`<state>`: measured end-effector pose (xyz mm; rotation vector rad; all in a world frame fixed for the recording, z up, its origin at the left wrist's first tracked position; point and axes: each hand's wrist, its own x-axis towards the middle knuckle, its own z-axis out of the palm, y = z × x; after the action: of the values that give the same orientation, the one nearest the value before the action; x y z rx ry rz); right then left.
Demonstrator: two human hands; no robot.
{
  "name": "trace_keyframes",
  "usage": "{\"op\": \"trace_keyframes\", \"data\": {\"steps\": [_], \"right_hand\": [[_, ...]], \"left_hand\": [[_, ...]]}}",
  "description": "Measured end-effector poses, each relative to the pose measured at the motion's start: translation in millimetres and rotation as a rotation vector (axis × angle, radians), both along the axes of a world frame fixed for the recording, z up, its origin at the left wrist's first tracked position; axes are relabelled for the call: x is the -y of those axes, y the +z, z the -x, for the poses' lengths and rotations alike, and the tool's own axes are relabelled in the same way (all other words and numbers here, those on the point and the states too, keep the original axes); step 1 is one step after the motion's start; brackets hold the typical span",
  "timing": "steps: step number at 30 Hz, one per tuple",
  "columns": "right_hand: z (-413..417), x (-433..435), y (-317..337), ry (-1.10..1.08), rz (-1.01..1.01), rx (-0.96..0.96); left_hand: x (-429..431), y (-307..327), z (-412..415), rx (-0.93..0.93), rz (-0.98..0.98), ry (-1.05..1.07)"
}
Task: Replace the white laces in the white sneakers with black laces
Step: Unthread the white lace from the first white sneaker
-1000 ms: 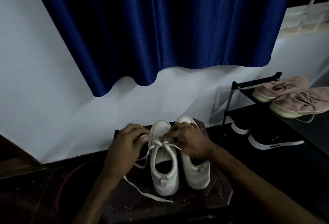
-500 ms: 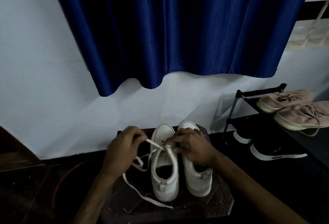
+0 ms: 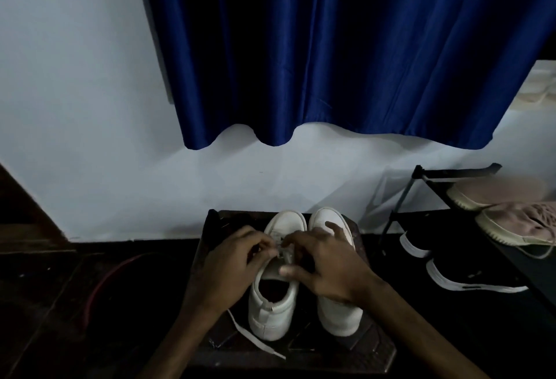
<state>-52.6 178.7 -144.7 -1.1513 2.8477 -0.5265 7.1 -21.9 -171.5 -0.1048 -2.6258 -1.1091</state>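
**Head view: two white sneakers on a stool, both hands at the laces of the left one**

Head camera, dim light. Task items counted: two white low-top leather sneakers, one white lace, two hands.

Both sneakers stand upright, side by side, in the middle of a dark brown patterned low stool (image 3: 370, 348). The left white sneaker (image 3: 272, 315) and the right white sneaker (image 3: 340, 315) have parallel long axes running from the stool's near edge to its far edge. Their toes point to the far edge and their heels to the near edge. The toe caps sit just beside each other.

The left hand (image 3: 231, 261) is over the stool's left half. Its fingers are curled together and pinch the flat white fabric lace (image 3: 255, 339) at the eyelets of the left white sneaker. The free end of that lace trails past the heel and lies across the stool's near-left part.

The right hand (image 3: 328, 267) is over the stool's centre. Its thumb presses the tongue edge of the left white sneaker and its forefingers are curled at the eyelets, so it grips that shoe's front. Its outer fingers are spread apart over the right white sneaker.

Surroundings:
- Beyond the stool's far edge is a white wall (image 3: 75, 107), with a blue pleated curtain (image 3: 331, 47) above it.
- Right of the stool is a black metal shoe rack (image 3: 400, 207). It holds two pink knit sneakers (image 3: 523, 222) on the upper level and two black shoes with white soles (image 3: 469, 276) below.
- Left of the stool, a curved red cord (image 3: 102, 276) lies on the floor.
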Motion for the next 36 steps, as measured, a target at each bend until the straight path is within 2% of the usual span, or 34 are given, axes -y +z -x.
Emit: {"op": "trace_keyframes", "data": {"steps": [5,8,9,11,13,16,18,22,27,29,32,34,36], "right_hand": [[2.8,8.8,-0.1,-0.049,-0.021,0.061],[9.8,1.5,6.0,-0.057,-0.055,0.055],[12.7,-1.6,7.5,-0.065,-0.070,0.042],[17.4,-7.3,6.4,-0.071,-0.081,0.038],[19.3,-9.4,0.0,-0.041,-0.076,0.002],[16.5,-4.4,-3.8,0.009,-0.051,-0.066],[13.4,2.3,-1.8,-0.002,-0.031,-0.087],[13.6,9.7,-3.4,-0.060,-0.023,-0.112],[12.3,9.5,-10.9,-0.151,-0.013,-0.177],[12.8,13.7,-5.3,-0.144,-0.071,-0.200],[9.8,27.4,8.1,-0.099,-0.359,-0.302],[15.3,30.7,14.3,-0.081,-0.428,-0.230],[27.7,23.8,29.0,-0.039,-0.253,0.077]], "left_hand": [[-0.3,2.9,3.9,-0.042,0.193,0.043],[9.8,2.2,-2.9,-0.110,0.432,0.079],[14.5,2.1,-6.7,-0.138,0.444,0.117],[23.5,0.7,-13.7,-0.114,0.323,0.173],[32.6,-6.5,-16.2,-0.004,0.241,0.189],[35.7,-20.5,-11.4,0.078,0.300,0.165],[27.7,-19.5,-3.6,0.022,0.238,0.068],[4.4,-12.9,16.7,0.046,-0.079,-0.227],[1.8,-21.5,32.5,0.107,-0.152,-0.331],[4.2,-20.1,33.6,0.112,-0.145,-0.347],[3.6,-6.9,32.9,0.094,-0.154,-0.377],[2.3,-1.3,31.9,0.099,-0.151,-0.356],[0.7,-5.6,31.8,0.080,-0.147,-0.313]]}}
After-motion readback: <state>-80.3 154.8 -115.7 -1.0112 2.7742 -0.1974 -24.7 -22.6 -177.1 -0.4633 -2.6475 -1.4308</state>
